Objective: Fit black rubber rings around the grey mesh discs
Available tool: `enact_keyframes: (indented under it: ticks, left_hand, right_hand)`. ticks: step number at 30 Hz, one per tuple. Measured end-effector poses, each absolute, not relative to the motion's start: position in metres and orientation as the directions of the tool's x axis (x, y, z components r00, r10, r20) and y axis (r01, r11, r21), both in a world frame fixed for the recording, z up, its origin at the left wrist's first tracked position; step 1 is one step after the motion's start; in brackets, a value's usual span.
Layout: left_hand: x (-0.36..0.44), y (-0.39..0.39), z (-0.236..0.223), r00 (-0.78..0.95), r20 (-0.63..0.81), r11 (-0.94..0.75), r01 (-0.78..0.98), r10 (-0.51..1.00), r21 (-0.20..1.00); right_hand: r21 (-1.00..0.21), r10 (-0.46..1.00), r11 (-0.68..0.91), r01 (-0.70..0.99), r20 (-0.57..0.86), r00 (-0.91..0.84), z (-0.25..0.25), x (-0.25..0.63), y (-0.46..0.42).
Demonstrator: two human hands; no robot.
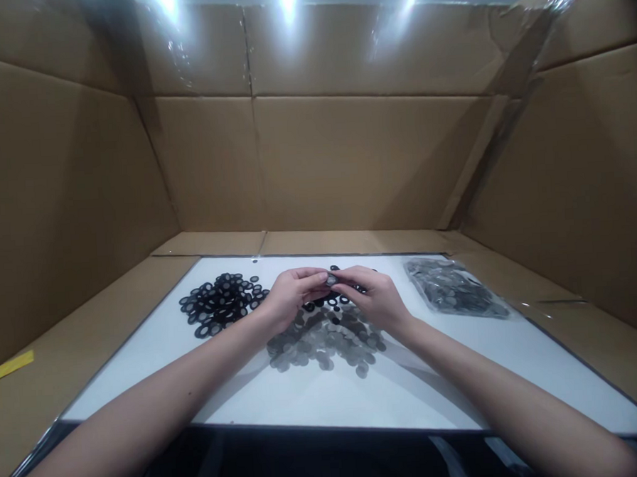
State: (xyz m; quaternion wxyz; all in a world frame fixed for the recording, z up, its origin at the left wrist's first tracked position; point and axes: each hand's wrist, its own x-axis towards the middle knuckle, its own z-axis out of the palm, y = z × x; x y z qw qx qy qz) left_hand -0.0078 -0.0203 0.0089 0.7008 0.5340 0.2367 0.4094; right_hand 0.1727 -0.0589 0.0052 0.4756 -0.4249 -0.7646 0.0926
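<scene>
We catalogue one left hand (294, 297) and one right hand (372, 300), together, fingertips pinching a small grey washer (331, 280), partly hidden, over a white board (359, 400) — black rubber rings (220, 300) left, loose grey washers (324, 341) below, a plastic bag (452, 288) right, its contents blurred — no legible markings.

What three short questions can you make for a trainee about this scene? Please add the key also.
1. True or false: the clear plastic bag of grey discs lies on the person's right side of the white board.
2. Does only the right hand hold the small round piece, or does the left hand hold it too?
3. What colour are the rings piled beside the left hand?

Key: 1. True. 2. Both hands hold it. 3. Black.
</scene>
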Motion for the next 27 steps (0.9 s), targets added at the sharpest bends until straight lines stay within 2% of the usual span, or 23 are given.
enact_keyframes:
  ticks: [5,8,11,13,15,18,27]
  left_hand:
    - [-0.007,-0.021,0.008,0.547,0.095,0.095,-0.309,0.832,0.946]
    - [-0.006,-0.019,0.006,0.528,0.088,0.087,-0.298,0.845,0.951]
    - [-0.005,-0.017,0.005,0.487,0.112,0.016,-0.251,0.866,0.968]
    - [-0.005,-0.017,0.003,0.464,0.178,-0.1,-0.189,0.868,0.977]
    - [-0.004,-0.018,0.002,0.454,0.269,-0.241,-0.12,0.849,0.963]
    - [-0.003,-0.022,0.002,0.459,0.352,-0.366,-0.062,0.816,0.929]
    - [-0.007,-0.024,0.006,0.442,0.414,-0.445,-0.036,0.796,0.895]
  right_hand:
    - [-0.547,0.733,0.633,0.548,0.651,-0.197,0.004,0.174,-0.058]
    - [-0.622,0.779,0.585,0.52,0.61,-0.146,0.004,0.172,-0.057]
    - [-0.805,0.891,0.434,0.405,0.45,-0.059,0.004,0.17,-0.056]
    - [-0.913,0.954,0.296,0.281,0.298,-0.036,0.004,0.169,-0.055]
    - [-0.971,0.982,0.187,0.152,0.183,-0.039,0.003,0.167,-0.055]
    - [-0.992,0.99,0.123,0.024,0.121,-0.069,0.002,0.164,-0.056]
    - [-0.992,0.99,0.056,-0.115,0.07,-0.125,0.0,0.162,-0.057]
